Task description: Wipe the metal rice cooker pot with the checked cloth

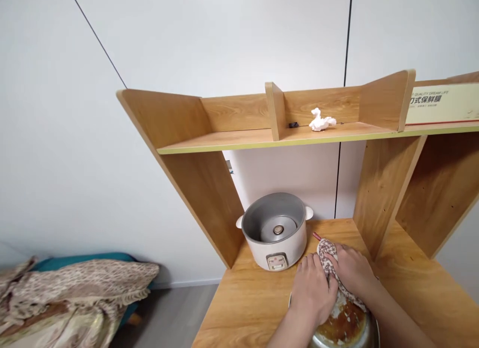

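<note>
You are pressing a patterned cloth [329,260] between both hands at the near edge of the wooden counter [250,303], over a metal inner pot [346,328] whose inside is showing brown and white residue. Your left hand [312,290] is lying on the pot's left rim with fingers curled against the cloth, and your right hand [350,270] is closing over the cloth from the other side, so the two hands are meeting on it. The cloth's lower end is trailing into the pot; most of the pot is being cut off by the bottom of the picture, and your hands are hiding its far rim. Just beyond, toward the counter's back left corner, a rice cooker base [275,230] is standing open without its pot, its heating plate showing. On the upper shelf [262,138] a crumpled white tissue [321,121] is lying beside a small dark object too small to make out. A box with printed lettering [443,103] is running off the right edge. White wall panels are standing behind, and patterned bedding [71,288] is lying at lower left.
</note>
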Demonstrator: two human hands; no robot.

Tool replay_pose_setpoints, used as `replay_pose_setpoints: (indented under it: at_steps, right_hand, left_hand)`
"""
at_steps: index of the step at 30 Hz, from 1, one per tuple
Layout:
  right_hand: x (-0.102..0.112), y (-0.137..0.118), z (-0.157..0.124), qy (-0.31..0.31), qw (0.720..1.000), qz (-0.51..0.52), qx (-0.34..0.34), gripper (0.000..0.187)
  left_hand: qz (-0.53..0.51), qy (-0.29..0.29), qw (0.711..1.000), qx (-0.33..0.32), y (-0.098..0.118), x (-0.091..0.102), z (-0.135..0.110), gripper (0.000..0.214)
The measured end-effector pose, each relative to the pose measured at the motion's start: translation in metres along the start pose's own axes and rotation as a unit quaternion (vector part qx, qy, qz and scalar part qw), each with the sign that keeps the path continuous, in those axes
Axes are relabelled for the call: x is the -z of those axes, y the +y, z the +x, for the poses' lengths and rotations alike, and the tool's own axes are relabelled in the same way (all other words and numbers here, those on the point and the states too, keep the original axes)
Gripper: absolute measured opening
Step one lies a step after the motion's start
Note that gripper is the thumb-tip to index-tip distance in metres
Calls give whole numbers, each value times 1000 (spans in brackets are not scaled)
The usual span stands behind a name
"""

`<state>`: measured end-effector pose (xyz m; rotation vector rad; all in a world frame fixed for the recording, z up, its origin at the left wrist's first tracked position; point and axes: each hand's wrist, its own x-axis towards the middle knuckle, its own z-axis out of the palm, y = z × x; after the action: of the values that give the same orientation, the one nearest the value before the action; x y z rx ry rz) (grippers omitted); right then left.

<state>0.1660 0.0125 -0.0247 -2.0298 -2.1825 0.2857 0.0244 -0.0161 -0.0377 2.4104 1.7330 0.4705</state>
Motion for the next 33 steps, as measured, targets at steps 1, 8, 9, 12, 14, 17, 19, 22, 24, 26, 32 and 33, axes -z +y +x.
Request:
replay_pose_setpoints:
  at_steps: [1,8,9,12,14,17,19,22,24,26,32,33]
  right_hand:
    - [-1,0,1,-3,1000,-2,2,36]
    - [1,9,8,-34,999,8,34,45]
    - [2,9,9,-35,999,8,38,45]
    - [4,9,9,-35,998,7,43,46]
    - [4,8,9,-33,998,7,48,45]
    - [5,6,10,-24,999,-1,46,41]
    - [4,6,10,-21,999,-7,40,39]
    - [4,5,10,-24,999,-7,33,36]
    - [5,5,10,-27,999,1,33,36]
    - [8,5,10,-32,999,17,37,38]
    - [13,9,12,-56,996,49,48,44]
    - [13,10,13,-59,996,48,51,45]
  left_hand:
    - [-2,-3,1000,-4,0,-1,1,38]
    - [-95,55,993,-37,-8,-18,0,70]
    - [-103,55,992,-45,-8,-20,0,72]
    - [-96,34,993,-55,-8,-21,3,75]
    - [-81,22,995,-55,-6,-18,7,77]
    - [-79,10,995,-53,-5,-11,13,76]
    - [-88,5,994,-57,-6,-8,16,75]
    - [-89,-13,994,-55,-8,-6,17,76]
    - [-77,-32,996,-44,-8,-4,16,78]
    - [-65,-48,996,-35,-6,-1,15,78]
    - [-56,-83,995,-29,-1,5,16,75]
    - [-56,-82,995,-29,-1,5,16,74]
